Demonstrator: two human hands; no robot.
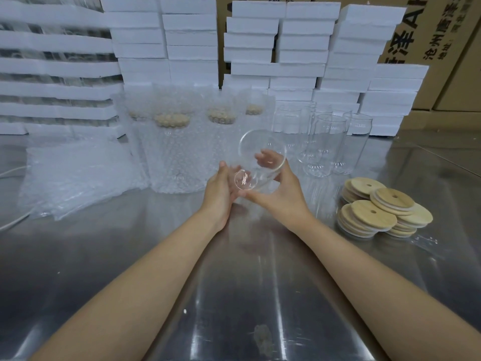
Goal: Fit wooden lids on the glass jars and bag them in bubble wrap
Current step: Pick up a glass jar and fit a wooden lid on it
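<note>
Fingers (252,196) round jar (256,165), lids (382,207) right, bags (177,157) behind

Both bare forearms are stretched forward from the lower corners and angled inward, with the wrists kept nearly straight. The left grip (220,194) is held edge-on with the thumb raised, and its fingers are curled against the narrow end of a tilted glass jar (256,142). The right grip (283,196) is wrapped round the jar's body from beneath, its fingertips seen through the glass.
</note>
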